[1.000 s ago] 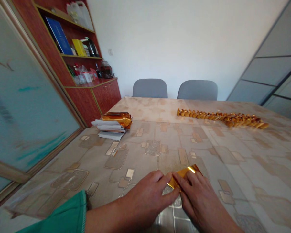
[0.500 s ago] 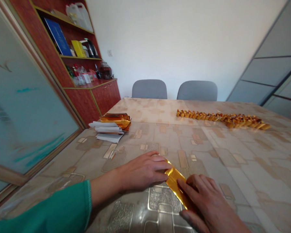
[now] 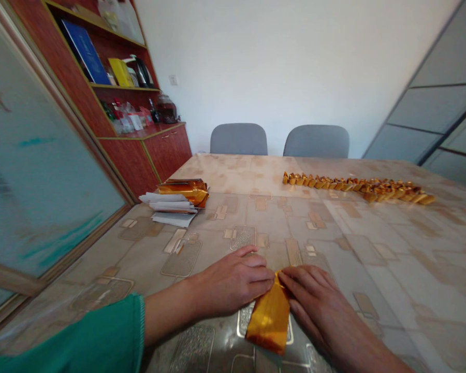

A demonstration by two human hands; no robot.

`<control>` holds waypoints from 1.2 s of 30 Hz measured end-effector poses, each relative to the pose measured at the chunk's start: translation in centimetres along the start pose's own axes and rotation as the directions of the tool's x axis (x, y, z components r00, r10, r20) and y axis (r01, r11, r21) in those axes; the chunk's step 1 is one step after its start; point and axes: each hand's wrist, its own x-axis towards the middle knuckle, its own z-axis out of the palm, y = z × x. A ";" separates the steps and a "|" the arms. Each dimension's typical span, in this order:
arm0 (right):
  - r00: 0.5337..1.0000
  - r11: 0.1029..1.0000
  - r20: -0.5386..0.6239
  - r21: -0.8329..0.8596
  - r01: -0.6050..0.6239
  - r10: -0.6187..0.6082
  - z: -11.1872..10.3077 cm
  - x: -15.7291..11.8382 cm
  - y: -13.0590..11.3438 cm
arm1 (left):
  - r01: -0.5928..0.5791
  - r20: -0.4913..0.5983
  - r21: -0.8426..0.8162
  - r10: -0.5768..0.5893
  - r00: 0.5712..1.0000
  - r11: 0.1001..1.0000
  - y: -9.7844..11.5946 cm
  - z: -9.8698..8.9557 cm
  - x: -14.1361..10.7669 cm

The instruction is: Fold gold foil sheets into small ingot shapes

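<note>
A strip of shiny gold foil paper [image 3: 270, 317] lies on the patterned tablecloth in front of me, narrow at its far end and wider toward me. My left hand [image 3: 238, 278] comes in from the left, fingers curled and pressed on the strip's far left edge. At the far right edge, the fingertips of my right hand [image 3: 314, 290] pinch the foil close to the left fingertips. Both thumbs are mostly hidden. The strip's near end lies free of both hands.
A stack of gold foil sheets [image 3: 184, 192] and white-backed paper [image 3: 174, 219] sits at the left. Folded gold foil pieces [image 3: 396, 190] stand in rows at the far right. Two grey chairs [image 3: 238, 139] are behind the table [image 3: 233, 168], with a red cabinet [image 3: 173, 150] at left.
My right hand has moved from the strip's near end to its far end, beside my left fingers. The foil has turned, its near end now pointing toward me.
</note>
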 end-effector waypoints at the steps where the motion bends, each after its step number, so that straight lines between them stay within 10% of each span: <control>1: 1.000 1.000 -0.005 -0.009 0.001 -0.001 0.2 -0.1 0.3 | 0.009 -0.004 -0.003 -0.009 1.000 1.000 0.1 0.1 0.0; 14: 0.988 0.962 -0.147 -0.261 -0.079 0.041 0.6 -0.4 2.5 | 0.025 -0.043 -0.196 -0.034 0.999 0.980 -0.2 -0.2 -0.6; 22: 0.991 1.000 -0.131 0.023 -0.007 0.010 0.7 -1.4 -2.2 | -0.132 0.019 -0.088 0.135 0.991 0.987 -1.4 -0.9 1.7; 36: 0.992 1.000 -0.127 -0.013 0.008 -0.010 1.6 -1.9 -4.1 | 0.240 -0.009 -0.283 -0.253 0.968 0.929 7.1 0.8 -4.5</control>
